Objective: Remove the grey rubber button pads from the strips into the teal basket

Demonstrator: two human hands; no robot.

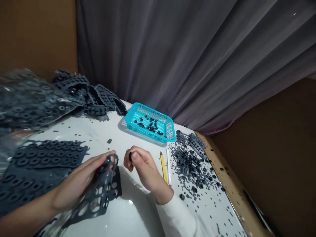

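Dark grey rubbery sheet [101,177], limp, curled and punched with round holes, hangs from the left hand [82,179], whose fingers clasp its upper end over the glossy white counter [103,135]. The right hand [143,168] pinches a small black rounded piece [130,157] between narrowed fingers. Beyond, a turquoise latticed plastic basket [133,115] contains black bits [151,126]; rightward lie a slim yellow dark-tipped stick [163,168] and scattered dark crumbs [191,166].

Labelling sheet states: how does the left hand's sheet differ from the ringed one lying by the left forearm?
The held sheet is curved up in the left hand; the ringed sheet lies roughly flat. The held sheet has large open holes; the ringed sheet shows rows of rings with small centres. Both are dark grey.
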